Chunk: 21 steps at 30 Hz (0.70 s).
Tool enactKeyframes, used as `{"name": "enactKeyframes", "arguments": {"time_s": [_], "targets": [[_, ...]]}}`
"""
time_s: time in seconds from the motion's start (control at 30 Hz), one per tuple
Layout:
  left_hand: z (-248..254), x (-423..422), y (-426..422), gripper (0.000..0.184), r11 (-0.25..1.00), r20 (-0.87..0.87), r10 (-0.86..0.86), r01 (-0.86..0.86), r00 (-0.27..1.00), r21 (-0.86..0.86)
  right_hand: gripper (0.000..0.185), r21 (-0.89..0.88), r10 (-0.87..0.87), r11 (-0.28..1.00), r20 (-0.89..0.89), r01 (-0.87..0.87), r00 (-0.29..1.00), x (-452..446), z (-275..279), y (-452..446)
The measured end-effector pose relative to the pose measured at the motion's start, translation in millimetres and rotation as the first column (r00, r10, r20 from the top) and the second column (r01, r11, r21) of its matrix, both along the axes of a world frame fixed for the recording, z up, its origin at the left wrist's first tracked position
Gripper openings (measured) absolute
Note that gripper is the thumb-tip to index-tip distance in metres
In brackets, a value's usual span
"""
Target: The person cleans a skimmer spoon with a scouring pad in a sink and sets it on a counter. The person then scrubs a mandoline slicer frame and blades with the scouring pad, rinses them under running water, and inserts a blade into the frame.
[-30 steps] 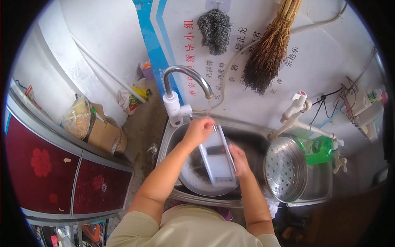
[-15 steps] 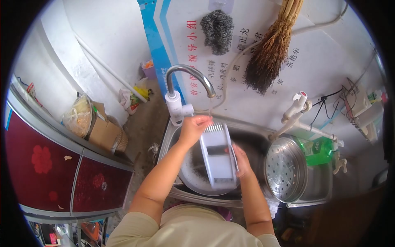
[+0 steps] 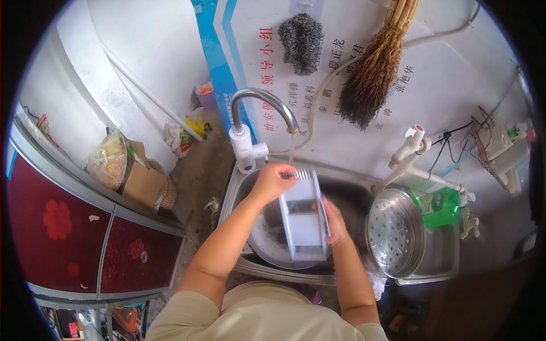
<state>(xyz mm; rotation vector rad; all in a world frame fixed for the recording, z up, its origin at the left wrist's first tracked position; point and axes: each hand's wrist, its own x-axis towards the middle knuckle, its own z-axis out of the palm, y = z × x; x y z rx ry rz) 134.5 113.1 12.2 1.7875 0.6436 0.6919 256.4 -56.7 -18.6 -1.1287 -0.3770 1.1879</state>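
A white vegetable slicer (image 3: 303, 226) with a row of metal teeth at its far end is held tilted over the sink. My right hand (image 3: 334, 220) grips its right side, the thumb along the edge and the other fingers partly hidden behind it. My left hand (image 3: 274, 181) is closed at the toothed end, its curled fingers on the upper left corner. From the curved faucet (image 3: 264, 98) a thin stream of water runs down by these fingers. Beneath the slicer, a round basin (image 3: 263, 241) with cloudy water sits in the metal sink (image 3: 352, 173).
A perforated steel steamer pan (image 3: 392, 236) leans at the sink's right, beside a green detergent bottle (image 3: 441, 207). A white pipe with taps (image 3: 412, 150) stands behind them. On the wall hang a steel-wool scourer (image 3: 301, 44) and a straw broom (image 3: 372, 79). A dark red cabinet (image 3: 74, 233) stands left.
My left hand has shifted slightly right and down along the toothed end, its fingers more curled. The slicer has moved a little right. My right hand keeps its hold.
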Motion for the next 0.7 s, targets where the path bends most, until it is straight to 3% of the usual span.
{"name": "enactKeyframes", "arguments": {"time_s": [0.33,0.43,0.53,0.7], "targets": [[5.3,2.7,-4.0,0.011,0.954,-0.058,0.127,-0.106,0.990,0.281,0.030,-0.024,-0.055,0.998,0.022,0.056,0.998,-6.8,-1.2,5.5],[-0.8,4.0,-3.1,0.010,0.949,-0.066,0.152,-0.127,0.986,0.289,0.030,-0.028,-0.064,0.998,0.011,0.065,0.998,-6.6,-1.5,6.4],[-0.8,0.4,2.6,0.012,0.997,0.047,0.059,-0.061,0.997,0.044,0.029,-0.029,-0.060,0.998,-0.014,0.059,0.998,-3.6,-0.7,3.6],[-0.4,-2.7,2.4,0.016,0.990,0.115,-0.023,0.039,0.993,-0.133,0.031,-0.019,-0.070,0.997,-0.005,0.069,0.998,-2.2,-3.0,3.6]]}}
